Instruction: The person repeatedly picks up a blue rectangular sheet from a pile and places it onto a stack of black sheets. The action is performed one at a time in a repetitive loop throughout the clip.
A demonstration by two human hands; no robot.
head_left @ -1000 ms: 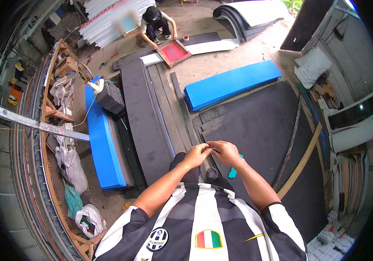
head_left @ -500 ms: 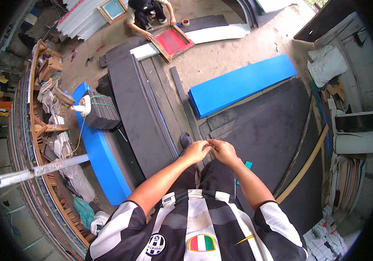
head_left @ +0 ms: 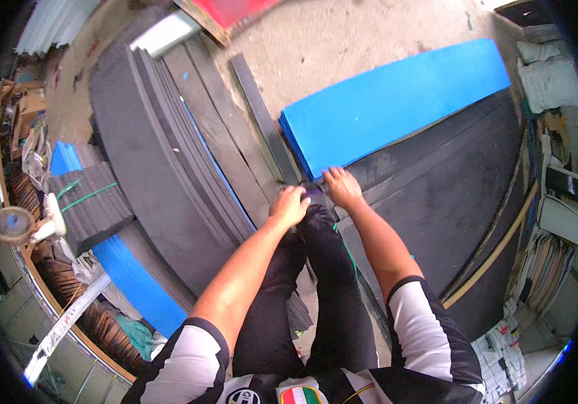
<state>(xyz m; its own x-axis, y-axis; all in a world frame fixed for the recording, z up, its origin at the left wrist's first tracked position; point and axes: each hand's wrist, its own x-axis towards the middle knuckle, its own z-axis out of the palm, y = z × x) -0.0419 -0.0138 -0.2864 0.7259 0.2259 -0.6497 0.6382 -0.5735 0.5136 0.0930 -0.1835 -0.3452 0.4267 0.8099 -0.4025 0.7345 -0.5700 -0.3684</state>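
Observation:
My right hand (head_left: 343, 187) reaches to the near corner of a stack of blue foam-like sheets (head_left: 396, 101). Its fingers are apart and bent down at the corner; whether they touch it I cannot tell. Just left of it, over my shoe, is my left hand (head_left: 289, 205), its fingers loosely curled and apart, with nothing visible in them. Between the two hands shows the dark shoe (head_left: 314, 194). A narrow dark strip (head_left: 262, 114) runs along the floor left of the blue stack.
Long black sheets (head_left: 161, 161) lie stacked at left, beside dark boards (head_left: 218, 128). A large black sheet (head_left: 430, 195) spreads under the blue stack. A tied dark bundle (head_left: 90, 202) and more blue sheets (head_left: 137, 283) are farther left. A red-screened wooden frame (head_left: 225, 17) is at the top.
My hands have come apart and reached farther forward, the right one to the blue stack's corner. My body has bent down, so the floor looks closer. The other person is out of view.

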